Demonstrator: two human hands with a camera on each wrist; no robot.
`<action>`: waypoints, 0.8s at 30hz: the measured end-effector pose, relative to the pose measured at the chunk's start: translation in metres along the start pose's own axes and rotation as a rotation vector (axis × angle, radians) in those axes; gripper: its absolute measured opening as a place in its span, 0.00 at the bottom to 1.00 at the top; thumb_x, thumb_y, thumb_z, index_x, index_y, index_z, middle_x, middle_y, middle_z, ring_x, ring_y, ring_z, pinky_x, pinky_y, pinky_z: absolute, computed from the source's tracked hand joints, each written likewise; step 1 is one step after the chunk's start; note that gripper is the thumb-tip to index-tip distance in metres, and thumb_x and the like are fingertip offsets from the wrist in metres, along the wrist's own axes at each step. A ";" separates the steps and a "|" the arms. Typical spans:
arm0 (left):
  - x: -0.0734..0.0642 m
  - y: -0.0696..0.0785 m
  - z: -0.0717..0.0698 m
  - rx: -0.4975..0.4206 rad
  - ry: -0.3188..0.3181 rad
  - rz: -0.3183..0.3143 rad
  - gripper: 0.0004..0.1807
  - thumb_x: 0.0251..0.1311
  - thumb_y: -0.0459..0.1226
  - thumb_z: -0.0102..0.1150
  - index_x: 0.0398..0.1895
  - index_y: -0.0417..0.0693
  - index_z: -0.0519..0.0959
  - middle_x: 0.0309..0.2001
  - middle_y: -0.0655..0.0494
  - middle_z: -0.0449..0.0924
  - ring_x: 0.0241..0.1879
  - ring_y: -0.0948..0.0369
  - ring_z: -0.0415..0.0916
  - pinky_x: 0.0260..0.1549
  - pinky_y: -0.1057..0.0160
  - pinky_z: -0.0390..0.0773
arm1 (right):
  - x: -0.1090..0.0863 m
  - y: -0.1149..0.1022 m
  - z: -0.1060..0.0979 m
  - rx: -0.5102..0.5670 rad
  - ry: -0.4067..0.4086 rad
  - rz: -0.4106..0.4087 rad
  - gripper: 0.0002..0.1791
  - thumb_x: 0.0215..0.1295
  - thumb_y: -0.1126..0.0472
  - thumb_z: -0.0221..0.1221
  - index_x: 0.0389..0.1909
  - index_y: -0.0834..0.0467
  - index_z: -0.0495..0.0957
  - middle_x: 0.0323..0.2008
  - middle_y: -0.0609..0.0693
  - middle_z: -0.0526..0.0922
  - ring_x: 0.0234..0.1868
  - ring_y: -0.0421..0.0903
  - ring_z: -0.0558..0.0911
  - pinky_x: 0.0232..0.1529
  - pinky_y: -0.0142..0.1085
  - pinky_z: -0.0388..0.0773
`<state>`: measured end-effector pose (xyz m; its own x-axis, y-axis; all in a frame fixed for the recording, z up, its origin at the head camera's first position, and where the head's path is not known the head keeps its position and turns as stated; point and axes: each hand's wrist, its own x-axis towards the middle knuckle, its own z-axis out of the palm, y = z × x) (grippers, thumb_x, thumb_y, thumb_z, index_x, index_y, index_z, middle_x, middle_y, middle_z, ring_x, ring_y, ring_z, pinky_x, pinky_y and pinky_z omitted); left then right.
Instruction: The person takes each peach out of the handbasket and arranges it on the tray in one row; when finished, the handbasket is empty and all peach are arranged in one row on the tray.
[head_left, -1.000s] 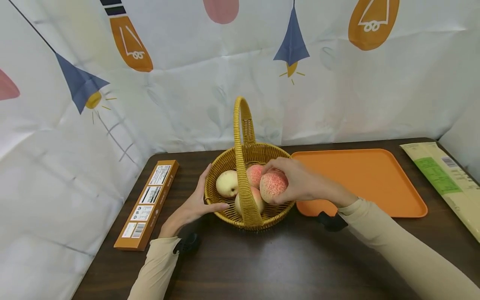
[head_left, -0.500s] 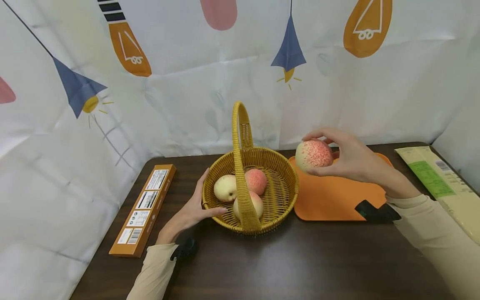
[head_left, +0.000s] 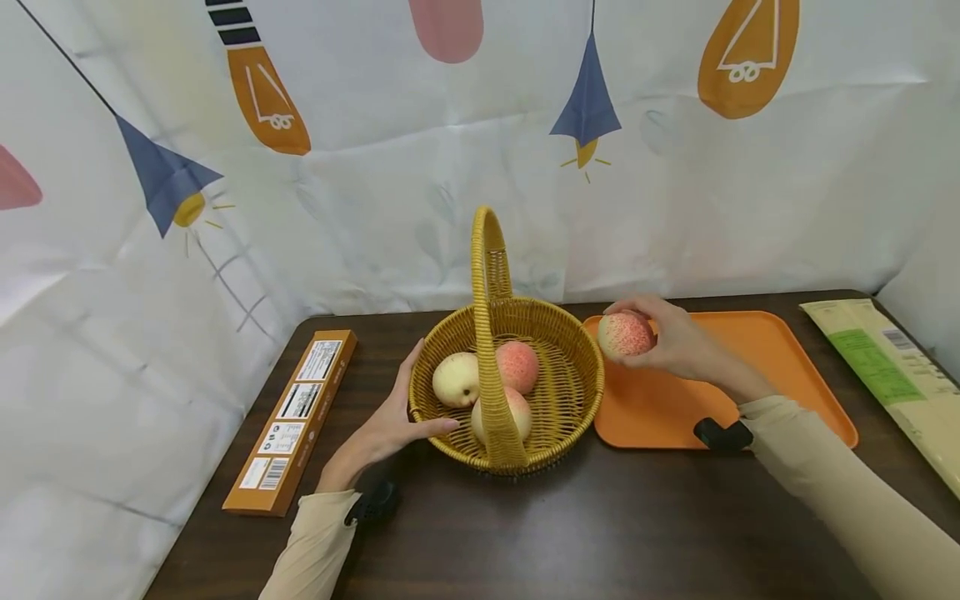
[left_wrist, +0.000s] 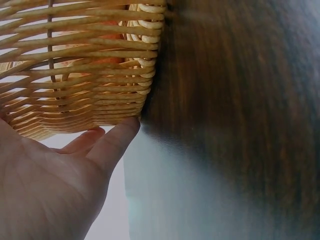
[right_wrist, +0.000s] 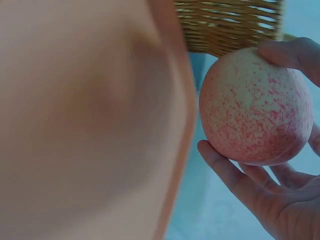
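a yellow woven basket (head_left: 560, 396) with a tall arched handle (head_left: 489, 354) stands upright on the dark desk (head_left: 562, 533). to the right of the basket, the right hand (head_left: 675, 342) grips a speckled pink-and-cream peach (head_left: 624, 336), thumb on one side of it and fingers curled along the other. the peach is just beside the basket's right rim, seen over the end of the orange tray (head_left: 768, 354) nearest the basket; i cannot tell whether it touches the tray. at the basket's left side the left hand (head_left: 386, 425) has fingers and thumb stretched and spread, touching the wickerwork. inside the basket lie a pale yellow fruit (head_left: 454, 380) toward its left wall, a pink-red fruit (head_left: 519, 365) near its middle and a cream-and-pink fruit (head_left: 519, 413) partly hidden by the handle. farther right of the basket, past the tray, lies a pale packet (head_left: 877, 371). left of the basket is a long orange box (head_left: 292, 417) with white labels. behind the basket hangs a white printed cloth (head_left: 480, 158).
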<state>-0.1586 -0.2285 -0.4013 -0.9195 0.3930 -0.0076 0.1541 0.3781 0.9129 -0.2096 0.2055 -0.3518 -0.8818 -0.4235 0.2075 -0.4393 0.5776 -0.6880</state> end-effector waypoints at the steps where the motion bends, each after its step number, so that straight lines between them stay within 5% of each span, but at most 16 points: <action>1: 0.000 0.000 0.001 0.002 -0.002 0.002 0.72 0.55 0.55 0.78 0.86 0.62 0.29 0.84 0.43 0.31 0.82 0.40 0.37 0.71 0.28 0.47 | 0.001 0.002 0.003 -0.008 -0.008 -0.003 0.33 0.54 0.64 0.78 0.62 0.59 0.78 0.59 0.61 0.76 0.56 0.59 0.76 0.47 0.51 0.81; 11: 0.000 0.000 0.002 -0.014 -0.004 0.007 0.71 0.56 0.54 0.78 0.86 0.66 0.30 0.84 0.43 0.29 0.82 0.40 0.36 0.72 0.28 0.46 | -0.001 0.016 0.013 -0.024 -0.092 -0.005 0.32 0.58 0.60 0.77 0.63 0.59 0.79 0.58 0.61 0.74 0.55 0.58 0.73 0.50 0.53 0.79; 24: 0.003 -0.002 0.001 -0.025 0.005 0.039 0.72 0.56 0.51 0.79 0.86 0.56 0.30 0.84 0.42 0.32 0.81 0.40 0.39 0.72 0.30 0.46 | -0.009 0.013 -0.002 -0.025 -0.177 0.004 0.32 0.59 0.58 0.78 0.63 0.58 0.78 0.56 0.59 0.75 0.54 0.57 0.75 0.48 0.49 0.82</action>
<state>-0.1616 -0.2274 -0.4034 -0.9148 0.4027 0.0299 0.1804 0.3414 0.9224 -0.2075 0.2187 -0.3611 -0.8407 -0.5361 0.0770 -0.4415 0.5961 -0.6706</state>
